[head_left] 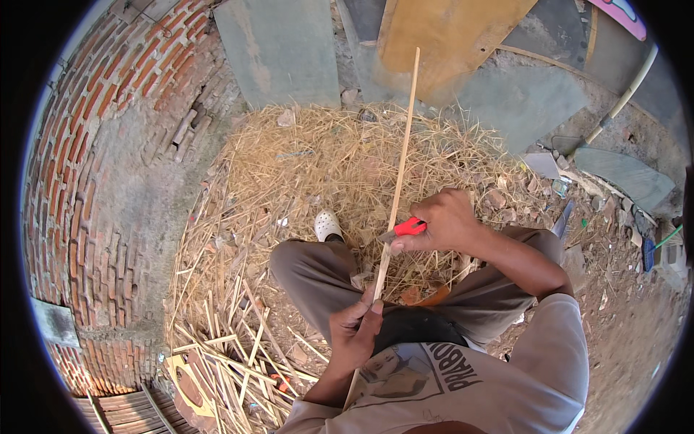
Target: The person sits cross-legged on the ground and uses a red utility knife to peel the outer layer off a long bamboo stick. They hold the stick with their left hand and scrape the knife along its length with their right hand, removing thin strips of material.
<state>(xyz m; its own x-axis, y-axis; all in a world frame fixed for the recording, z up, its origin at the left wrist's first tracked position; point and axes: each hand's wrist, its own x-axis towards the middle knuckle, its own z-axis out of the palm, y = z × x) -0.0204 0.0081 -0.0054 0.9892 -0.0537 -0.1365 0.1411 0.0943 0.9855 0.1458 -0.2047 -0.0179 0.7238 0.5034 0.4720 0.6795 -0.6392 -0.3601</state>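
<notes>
A long, thin, pale strip [404, 145], which looks like bamboo, slants up and away from my lap. Its near end is wrapped in the closed fingers of my left hand [353, 329]. My right hand [448, 220] is closed around a red-handled knife [410, 227] with a short dark blade. The blade lies against the strip, above my left hand; whether it cuts in is too small to tell. Both hands are over my bent legs, and a dark pad or cloth [419, 327] covers my lap.
Curly pale shavings [332, 155] cover the ground ahead. A heap of cut strips [231, 362] lies at the lower left, beside a brick wall [79, 217]. Grey boards [278, 54] and a tan board [448, 43] lean at the back. Rubble [614, 217] lies at the right.
</notes>
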